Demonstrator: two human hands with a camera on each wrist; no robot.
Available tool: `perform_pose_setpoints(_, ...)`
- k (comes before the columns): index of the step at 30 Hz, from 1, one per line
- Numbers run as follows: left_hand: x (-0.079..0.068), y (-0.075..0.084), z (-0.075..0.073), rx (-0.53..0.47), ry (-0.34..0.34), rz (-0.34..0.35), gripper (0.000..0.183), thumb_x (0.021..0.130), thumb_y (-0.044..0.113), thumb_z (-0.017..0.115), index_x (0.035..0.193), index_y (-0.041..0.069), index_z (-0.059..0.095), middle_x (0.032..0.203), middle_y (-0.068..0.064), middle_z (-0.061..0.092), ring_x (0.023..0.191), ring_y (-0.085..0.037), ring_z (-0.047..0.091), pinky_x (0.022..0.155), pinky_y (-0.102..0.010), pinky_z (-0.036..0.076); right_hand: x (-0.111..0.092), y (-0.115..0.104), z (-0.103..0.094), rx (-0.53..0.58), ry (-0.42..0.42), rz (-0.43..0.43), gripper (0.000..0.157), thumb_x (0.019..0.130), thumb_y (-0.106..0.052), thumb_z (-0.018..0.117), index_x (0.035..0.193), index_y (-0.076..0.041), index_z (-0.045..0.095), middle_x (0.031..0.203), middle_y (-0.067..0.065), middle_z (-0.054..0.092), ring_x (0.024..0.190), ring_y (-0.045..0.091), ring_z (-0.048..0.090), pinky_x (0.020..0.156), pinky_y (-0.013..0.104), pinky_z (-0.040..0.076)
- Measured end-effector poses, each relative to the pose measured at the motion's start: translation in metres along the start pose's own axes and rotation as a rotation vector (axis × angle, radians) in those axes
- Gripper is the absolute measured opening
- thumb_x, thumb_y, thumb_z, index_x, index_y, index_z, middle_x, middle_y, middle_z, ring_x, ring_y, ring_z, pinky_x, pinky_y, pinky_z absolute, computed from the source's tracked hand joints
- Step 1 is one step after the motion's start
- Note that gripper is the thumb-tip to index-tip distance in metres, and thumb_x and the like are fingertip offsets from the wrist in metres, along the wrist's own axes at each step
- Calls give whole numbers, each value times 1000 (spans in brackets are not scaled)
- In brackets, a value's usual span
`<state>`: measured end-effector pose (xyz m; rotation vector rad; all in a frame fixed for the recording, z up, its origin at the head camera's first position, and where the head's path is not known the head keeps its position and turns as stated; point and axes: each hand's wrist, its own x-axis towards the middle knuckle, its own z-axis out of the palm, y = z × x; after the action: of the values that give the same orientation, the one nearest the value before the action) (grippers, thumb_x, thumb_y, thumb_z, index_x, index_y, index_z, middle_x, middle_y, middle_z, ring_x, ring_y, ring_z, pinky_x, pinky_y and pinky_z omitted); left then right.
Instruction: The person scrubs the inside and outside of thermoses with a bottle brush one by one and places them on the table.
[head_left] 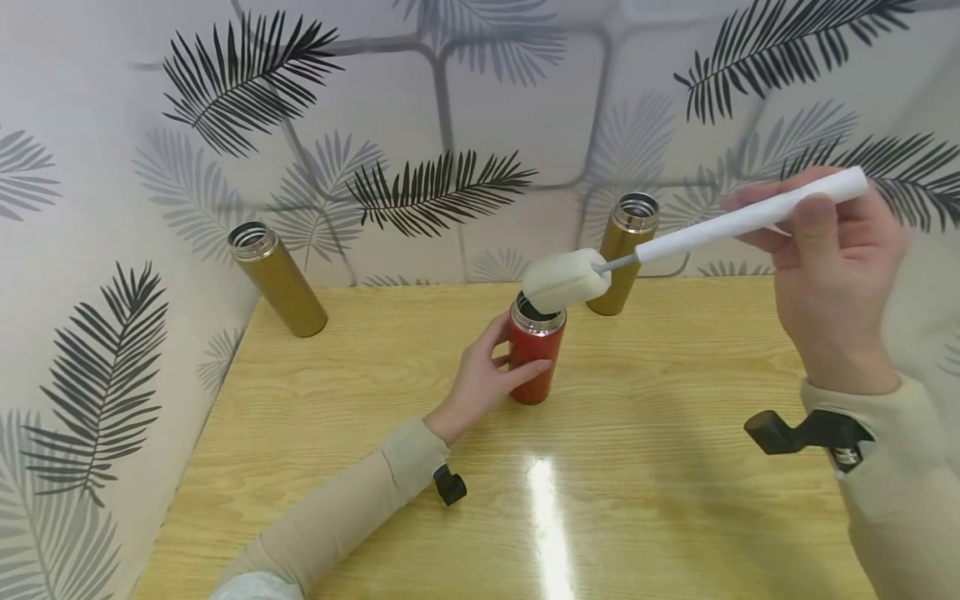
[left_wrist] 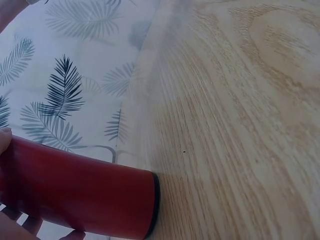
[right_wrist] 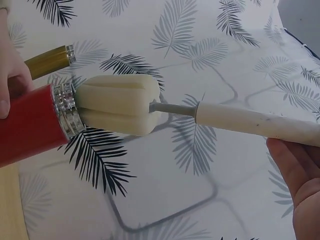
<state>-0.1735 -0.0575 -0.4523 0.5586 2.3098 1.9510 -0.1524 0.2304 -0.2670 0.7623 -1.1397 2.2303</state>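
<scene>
A red thermos bottle [head_left: 536, 354] stands upright on the wooden table [head_left: 360, 392], its silver-rimmed mouth uncovered. My left hand [head_left: 487, 371] grips it around the side; the left wrist view has the red body down to its black base. In my right hand [head_left: 836, 250] I hold a bottle brush by its white handle [head_left: 750, 218]. The brush's cream sponge head [right_wrist: 120, 104] is right at the bottle's mouth, its tip overlapping the opening, with most of the sponge outside. A thin grey stem [right_wrist: 175, 108] joins sponge and handle.
One gold thermos bottle [head_left: 281, 283] without a lid stands at the table's back left corner. Another uncovered gold bottle [head_left: 624, 250] is close behind the red one, to its right. A wall covering with leaf prints [head_left: 517, 100] rises along the table's back edge.
</scene>
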Motion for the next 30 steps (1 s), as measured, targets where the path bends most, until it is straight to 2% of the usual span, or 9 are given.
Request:
perform_pose_setpoints(5,0,0,1,0,0,-6,74,90,16,84,154,21,48,144,-1,59,129,-21,56,103,-44,55,2,5,5,-62,-93,22,36,95,-6,75,101,21,52,93,32,72,89,38,76,83,40,63)
perform_pose_setpoints(9,0,0,2,-9,-4,-2,73,90,14,84,154,21,48,144,-1,59,129,-21,56,103,-44,55,4,6,11,-202,-185,29,26,103,-5,64,104,18,52,93,27,72,90,34,75,84,36,63)
perform_pose_setpoints(13,0,2,3,-20,-4,9,73,90,12,84,153,19,50,144,-2,60,128,-23,57,103,-45,55,5,6,21,-330,-262,21,18,105,0,57,108,17,51,94,24,71,91,32,75,86,34,62)
perform_pose_setpoints(21,0,3,4,-12,-3,18,71,89,11,84,152,16,52,144,-4,60,127,-24,57,101,-45,56,9,13,36,-550,-419,14,35,105,-15,62,112,17,51,98,12,72,94,22,74,85,27,61)
perform_pose_setpoints(26,2,1,3,5,4,39,69,89,10,84,150,14,52,143,-5,61,127,-25,58,99,-46,57,16,21,43,-590,-441,53,25,106,-12,60,114,12,55,99,11,72,94,22,72,86,25,60)
perform_pose_setpoints(30,3,0,3,10,5,43,69,90,11,83,151,13,51,143,-6,60,126,-25,58,99,-45,57,18,26,46,-559,-444,74,21,106,-9,59,114,10,54,100,12,71,94,24,71,87,27,61)
